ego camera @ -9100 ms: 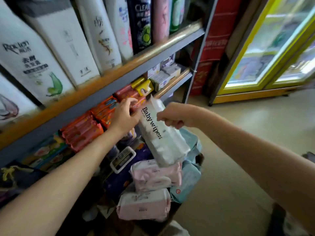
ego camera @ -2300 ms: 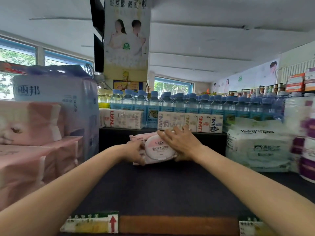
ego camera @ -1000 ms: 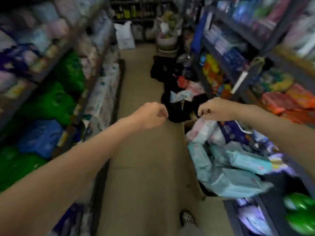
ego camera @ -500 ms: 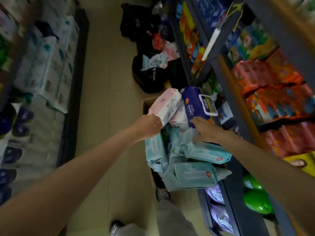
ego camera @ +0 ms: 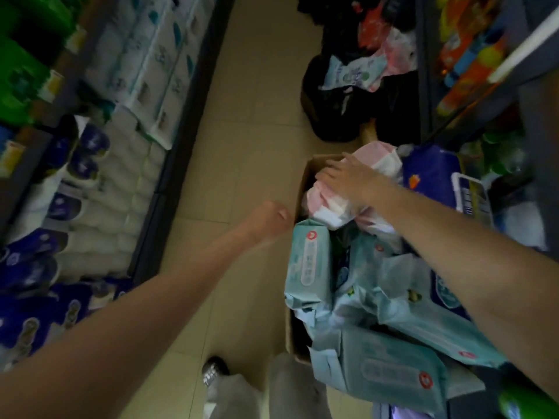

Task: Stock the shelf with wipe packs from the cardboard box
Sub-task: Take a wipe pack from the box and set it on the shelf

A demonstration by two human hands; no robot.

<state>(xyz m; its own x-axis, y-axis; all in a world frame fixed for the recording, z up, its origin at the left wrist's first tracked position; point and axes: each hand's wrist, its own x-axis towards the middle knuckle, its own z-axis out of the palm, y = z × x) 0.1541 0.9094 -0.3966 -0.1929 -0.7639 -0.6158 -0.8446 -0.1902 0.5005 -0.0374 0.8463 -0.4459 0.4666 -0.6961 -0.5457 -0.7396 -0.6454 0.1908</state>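
My right hand (ego camera: pixel 348 179) lies with spread fingers on a pink-and-white soft wipe pack (ego camera: pixel 329 204) at the far end of the brown cardboard box (ego camera: pixel 305 179). My left hand (ego camera: pixel 269 219) hangs curled into a fist just beside the box, above the beige tiled floor (ego camera: pixel 242 122).

This is a shop, seen down a narrow aisle with a beige tiled floor (ego camera: pixel 242 131); on the left side stand low shelves (ego camera: pixel 169 146) filled with many packs of toilet paper rolls (ego camera: pixel 115 207) and green packages (ego camera: pixel 21 74); on the right, a dark metal shelf unit (ego camera: pixel 472 110) carries bright orange and yellow packaged goods (ego camera: pixel 472 65); an open cardboard box (ego camera: pixel 305 182) full of teal wipe packs (ego camera: pixel 308 261) stands on the floor beside it, and black bags (ego camera: pixel 338 110) of stock lie further along the aisle.
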